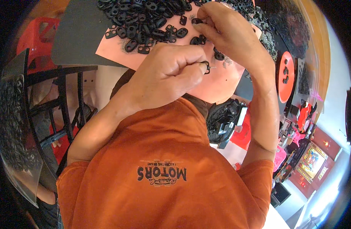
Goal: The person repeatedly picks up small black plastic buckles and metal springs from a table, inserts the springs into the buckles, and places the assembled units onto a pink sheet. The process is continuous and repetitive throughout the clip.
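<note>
My left hand is closed, its thumb and forefinger pinching a small black plastic piece, mostly hidden by the fingertips. Farther ahead and to the right, my right hand has its fingertips closed around an oval black cord lock at the edge of the heap. A large heap of black two-hole cord locks lies on the pinkish-orange board beneath both hands. Several loose black pieces sit between the hands, among them a flat two-hole piece. Small springs show beside the heap.
A grey-black surface extends left of the board. To the right stands a red-orange oval tray holding several black pieces. Dark metal framing and a red plastic stool are at the left. A dark basket sits below the board.
</note>
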Motion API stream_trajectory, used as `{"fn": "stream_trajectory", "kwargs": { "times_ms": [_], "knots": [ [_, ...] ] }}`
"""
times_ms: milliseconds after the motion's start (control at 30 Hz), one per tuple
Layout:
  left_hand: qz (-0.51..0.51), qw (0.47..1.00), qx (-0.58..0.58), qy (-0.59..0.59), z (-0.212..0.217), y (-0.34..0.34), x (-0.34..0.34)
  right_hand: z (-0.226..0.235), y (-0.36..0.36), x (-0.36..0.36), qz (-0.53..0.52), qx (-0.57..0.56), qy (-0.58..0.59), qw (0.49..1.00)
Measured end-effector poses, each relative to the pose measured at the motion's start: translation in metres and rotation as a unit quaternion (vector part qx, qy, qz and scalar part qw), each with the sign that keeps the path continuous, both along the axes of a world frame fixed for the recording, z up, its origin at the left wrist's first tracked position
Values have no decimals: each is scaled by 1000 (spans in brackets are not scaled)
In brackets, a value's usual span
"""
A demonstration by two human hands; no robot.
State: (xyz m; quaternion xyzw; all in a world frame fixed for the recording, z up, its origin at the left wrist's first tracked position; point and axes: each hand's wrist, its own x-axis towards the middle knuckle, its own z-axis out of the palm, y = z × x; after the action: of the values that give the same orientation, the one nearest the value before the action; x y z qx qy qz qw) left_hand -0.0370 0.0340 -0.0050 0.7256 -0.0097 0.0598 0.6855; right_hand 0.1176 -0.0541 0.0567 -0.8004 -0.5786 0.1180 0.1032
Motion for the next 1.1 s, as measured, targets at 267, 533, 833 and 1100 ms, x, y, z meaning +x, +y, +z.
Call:
{"fn": "stream_trajectory", "kwargs": {
  "times_ms": [267, 533, 833, 1100],
  "knots": [
    [-7, 1000, -15, -9, -1, 1, 0, -3, 3, -2, 30, -5, -10, 999],
    [38, 980, -195, 5, 3, -4, 0, -15, -20, 1, -118, 107, 291, 943],
    [49, 970, -226, 69, 10, -2, 2, -8, -47, -18, -224, 113, 497, 830],
    [44, 977, -201, 55, 10, -2, 3, -12, -51, -24, -217, 125, 518, 818]
  ]
}}
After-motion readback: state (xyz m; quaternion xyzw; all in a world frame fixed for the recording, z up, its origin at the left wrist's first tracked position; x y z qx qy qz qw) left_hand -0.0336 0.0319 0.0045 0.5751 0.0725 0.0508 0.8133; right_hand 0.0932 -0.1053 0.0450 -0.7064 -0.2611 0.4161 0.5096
